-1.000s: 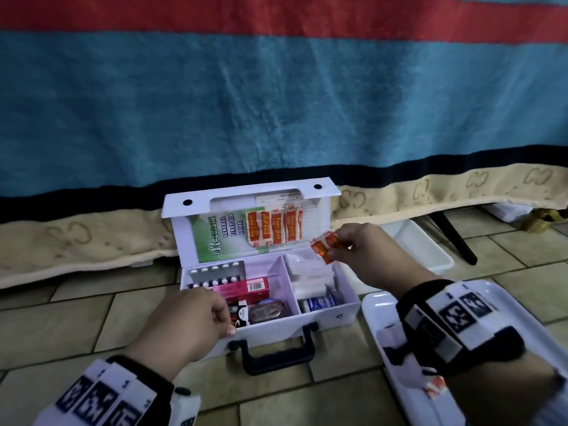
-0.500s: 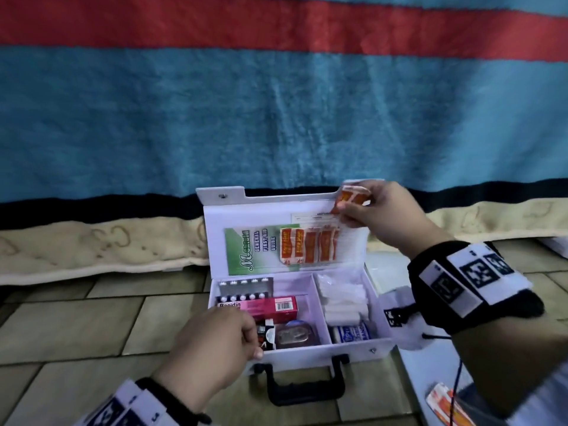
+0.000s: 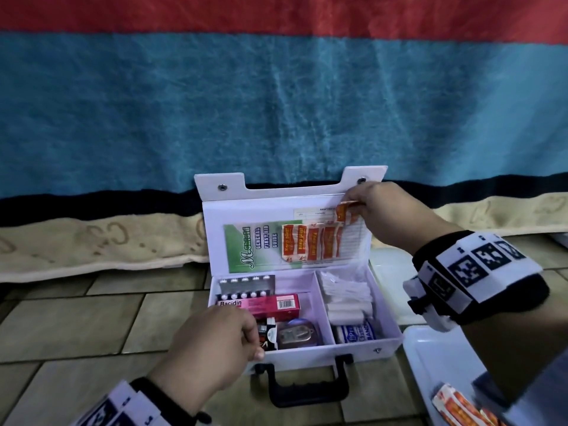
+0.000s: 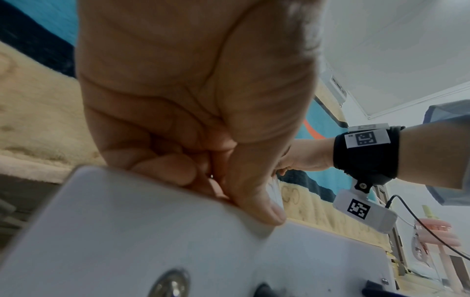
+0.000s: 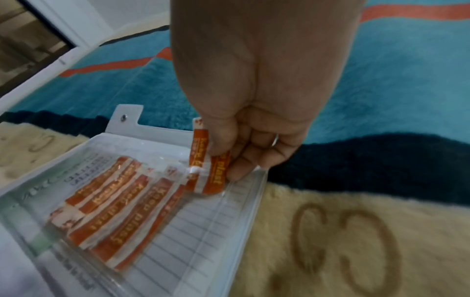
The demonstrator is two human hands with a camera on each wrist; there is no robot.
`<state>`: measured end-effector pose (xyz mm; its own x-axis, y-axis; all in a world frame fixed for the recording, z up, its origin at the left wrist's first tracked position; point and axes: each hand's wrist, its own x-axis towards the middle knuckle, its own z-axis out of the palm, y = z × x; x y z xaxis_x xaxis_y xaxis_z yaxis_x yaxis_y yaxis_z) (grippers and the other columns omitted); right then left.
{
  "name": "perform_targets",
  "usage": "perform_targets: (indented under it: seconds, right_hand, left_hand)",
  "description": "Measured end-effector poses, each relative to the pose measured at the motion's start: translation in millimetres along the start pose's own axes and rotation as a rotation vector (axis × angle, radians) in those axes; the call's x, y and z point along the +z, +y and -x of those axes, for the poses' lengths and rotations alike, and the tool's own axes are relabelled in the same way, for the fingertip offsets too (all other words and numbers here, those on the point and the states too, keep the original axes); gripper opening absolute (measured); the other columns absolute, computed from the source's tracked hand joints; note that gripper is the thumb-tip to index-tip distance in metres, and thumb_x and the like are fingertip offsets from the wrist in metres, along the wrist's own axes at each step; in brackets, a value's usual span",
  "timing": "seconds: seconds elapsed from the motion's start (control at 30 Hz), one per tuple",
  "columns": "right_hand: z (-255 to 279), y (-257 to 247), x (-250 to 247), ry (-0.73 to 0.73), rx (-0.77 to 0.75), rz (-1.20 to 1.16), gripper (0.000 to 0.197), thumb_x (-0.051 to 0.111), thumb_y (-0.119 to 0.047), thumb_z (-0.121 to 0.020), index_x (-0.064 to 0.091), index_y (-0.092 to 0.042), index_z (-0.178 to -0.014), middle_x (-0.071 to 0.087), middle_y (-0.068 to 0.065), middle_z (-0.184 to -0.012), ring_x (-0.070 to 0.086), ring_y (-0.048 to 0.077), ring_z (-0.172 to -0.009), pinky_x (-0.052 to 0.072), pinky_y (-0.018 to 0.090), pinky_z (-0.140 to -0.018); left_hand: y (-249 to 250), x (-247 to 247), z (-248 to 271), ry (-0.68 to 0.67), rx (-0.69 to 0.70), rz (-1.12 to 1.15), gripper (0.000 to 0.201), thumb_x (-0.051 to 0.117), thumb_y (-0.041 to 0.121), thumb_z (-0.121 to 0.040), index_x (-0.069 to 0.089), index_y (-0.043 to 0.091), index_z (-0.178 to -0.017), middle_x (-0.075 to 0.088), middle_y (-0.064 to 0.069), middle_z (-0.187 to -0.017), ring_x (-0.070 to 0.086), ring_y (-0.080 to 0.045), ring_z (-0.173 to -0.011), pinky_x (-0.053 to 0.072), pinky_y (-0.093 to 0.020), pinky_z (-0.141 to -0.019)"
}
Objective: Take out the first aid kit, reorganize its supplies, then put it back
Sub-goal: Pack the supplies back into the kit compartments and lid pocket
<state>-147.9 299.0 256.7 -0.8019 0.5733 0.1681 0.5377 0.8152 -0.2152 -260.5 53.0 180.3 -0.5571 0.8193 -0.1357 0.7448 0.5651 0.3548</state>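
Observation:
The white first aid kit (image 3: pixel 362 353) stands open on the tiled floor, lid (image 3: pixel 215 235) upright against the blanket. My right hand (image 3: pixel 373 210) pinches orange plaster strips (image 5: pixel 206 172) at the top right of the lid's clear pocket, where several more plasters (image 3: pixel 310 242) sit beside a green guide leaflet (image 3: pixel 249 247). My left hand (image 3: pixel 221 345) grips the kit's front left rim, thumb (image 4: pixel 257 203) over the edge. Inside lie a pill blister (image 3: pixel 246 287), a pink box (image 3: pixel 264 305), cotton swabs (image 3: pixel 344 292) and a bandage roll (image 3: pixel 355 332).
A white tray (image 3: pixel 436 361) lies on the floor to the right of the kit, with more orange plasters (image 3: pixel 458 407) on it. A striped blue and red blanket (image 3: pixel 276 103) hangs right behind the lid. The black carry handle (image 3: pixel 307 385) points toward me.
My right hand has carried the orange plasters from over the kit's compartments up to the lid's top right and is now lowering them into the clear pocket. The left hand has stayed on the front rim.

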Motion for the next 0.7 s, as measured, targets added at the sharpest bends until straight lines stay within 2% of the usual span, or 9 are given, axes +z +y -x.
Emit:
perform_targets:
  seconds: [0.03, 0.07, 0.1, 0.2, 0.27, 0.37, 0.47, 0.6, 0.7]
  right_hand:
    - [1, -1, -1, -0.031, -0.012, 0.006, 0.016, 0.051, -0.019, -0.092, 0.067, -0.02, -0.09, 0.065, 0.002, -0.094, 0.061, 0.026, -0.089, 0.05, 0.037, -0.081]
    - [2, -3, -4, -0.057, -0.021, -0.005, 0.022, 0.048, -0.027, -0.095, 0.066, -0.017, -0.088, 0.063, 0.003, -0.094, 0.06, 0.025, -0.089, 0.049, 0.04, -0.083]
    - [3, -3, -5, -0.078, -0.031, -0.01, 0.029, 0.044, -0.032, -0.097, 0.065, -0.014, -0.089, 0.062, 0.004, -0.096, 0.059, 0.024, -0.09, 0.047, 0.04, -0.085]
    - [4, -8, -5, -0.087, -0.063, 0.002, 0.032, 0.041, -0.025, -0.099, 0.066, -0.005, -0.096, 0.058, 0.008, -0.109, 0.056, 0.023, -0.101, 0.04, 0.03, -0.094]
    - [4, -8, -4, -0.061, -0.075, 0.03, 0.024, 0.045, -0.017, -0.096, 0.067, -0.006, -0.098, 0.061, 0.008, -0.111, 0.057, 0.024, -0.102, 0.041, 0.029, -0.092]
    - [2, -8, -11, -0.007, -0.008, 0.053, 0.01, 0.057, -0.018, -0.087, 0.066, -0.022, -0.089, 0.065, 0.001, -0.092, 0.061, 0.025, -0.086, 0.051, 0.035, -0.074]
    - [1, -10, -17, 0.005, 0.008, 0.198, 0.016, 0.058, -0.022, -0.085, 0.065, -0.033, -0.095, 0.065, 0.001, -0.1, 0.06, 0.029, -0.096, 0.044, 0.029, -0.069]
    - [1, -6, -11, 0.007, -0.04, 0.246, 0.014, 0.059, -0.018, -0.087, 0.069, -0.022, -0.096, 0.059, -0.003, -0.113, 0.056, 0.024, -0.103, 0.041, 0.026, -0.073]
    - [2, -4, -8, -0.034, -0.05, 0.262, 0.01, 0.061, -0.019, -0.086, 0.068, -0.019, -0.092, 0.059, -0.001, -0.113, 0.056, 0.024, -0.103, 0.04, 0.026, -0.074]
  left_hand:
    - [0, 0, 0, 0.005, -0.002, -0.001, 0.019, 0.072, 0.041, -0.074, 0.059, 0.031, -0.064, 0.058, 0.029, -0.059, 0.05, 0.003, -0.063, 0.04, -0.017, -0.059]
    - [0, 0, 1, 0.01, -0.007, -0.004, 0.019, 0.072, 0.042, -0.073, 0.059, 0.031, -0.064, 0.059, 0.019, -0.06, 0.051, 0.001, -0.066, 0.041, -0.019, -0.061]
    - [1, 0, 1, 0.017, -0.01, -0.009, 0.02, 0.073, 0.042, -0.073, 0.059, 0.03, -0.064, 0.058, 0.016, -0.06, 0.052, 0.0, -0.067, 0.042, -0.019, -0.062]
    - [0, 0, 1, 0.023, -0.006, -0.01, 0.021, 0.073, 0.042, -0.073, 0.058, 0.03, -0.063, 0.058, 0.02, -0.057, 0.049, 0.002, -0.061, 0.035, -0.014, -0.053]
    - [1, 0, 2, 0.025, -0.005, -0.009, 0.022, 0.073, 0.042, -0.073, 0.058, 0.029, -0.063, 0.057, 0.015, -0.056, 0.048, 0.003, -0.059, 0.033, -0.014, -0.052]
    - [1, 1, 2, 0.029, -0.004, -0.007, 0.022, 0.073, 0.04, -0.074, 0.058, 0.028, -0.063, 0.056, 0.01, -0.058, 0.048, 0.001, -0.06, 0.033, -0.015, -0.053]
    - [1, 1, 3, 0.023, -0.012, -0.002, 0.019, 0.072, 0.04, -0.074, 0.059, 0.03, -0.065, 0.058, 0.014, -0.059, 0.05, 0.0, -0.063, 0.035, -0.015, -0.054]
    - [1, 0, 3, 0.011, -0.026, 0.009, 0.019, 0.073, 0.041, -0.073, 0.06, 0.03, -0.064, 0.057, 0.012, -0.061, 0.053, -0.004, -0.07, 0.039, -0.02, -0.06]
    - [1, 0, 2, 0.01, -0.014, 0.005, 0.02, 0.073, 0.04, -0.074, 0.06, 0.029, -0.064, 0.056, 0.011, -0.06, 0.05, -0.001, -0.065, 0.035, -0.018, -0.055]
